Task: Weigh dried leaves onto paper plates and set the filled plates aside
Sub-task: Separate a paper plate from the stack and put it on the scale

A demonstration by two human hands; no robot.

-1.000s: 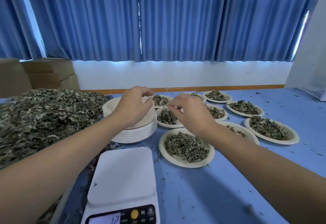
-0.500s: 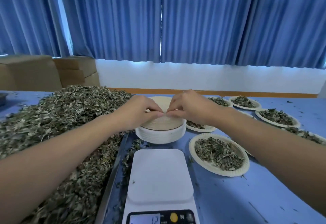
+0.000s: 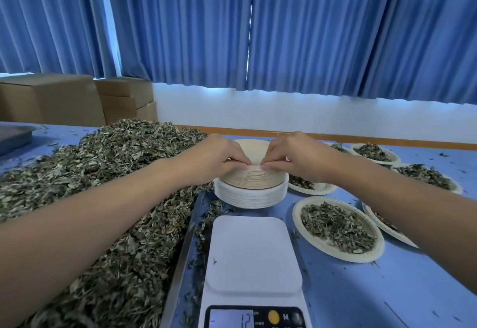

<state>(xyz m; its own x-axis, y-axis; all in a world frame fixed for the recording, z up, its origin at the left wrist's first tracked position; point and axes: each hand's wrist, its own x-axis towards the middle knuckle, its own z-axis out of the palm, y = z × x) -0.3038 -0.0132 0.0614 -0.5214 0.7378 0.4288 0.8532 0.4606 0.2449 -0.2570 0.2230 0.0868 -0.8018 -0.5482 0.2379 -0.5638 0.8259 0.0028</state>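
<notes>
At frame centre you are pinching the near edge of the plate stack point(image 3: 250, 193) with both hands, left hand point(image 3: 219, 157) and right hand point(image 3: 295, 158), just above the scale point(image 3: 253, 255), dried leaves point(image 3: 103, 185) lying heaped at left.

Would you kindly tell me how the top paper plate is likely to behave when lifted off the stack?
Probably light and thin: the stack packs many plates into little height. It may cling to the one below, since the left hand and right hand both pinch the top plate at its rim. Likely stiff: the filled plate keeps shape under leaves.
</notes>
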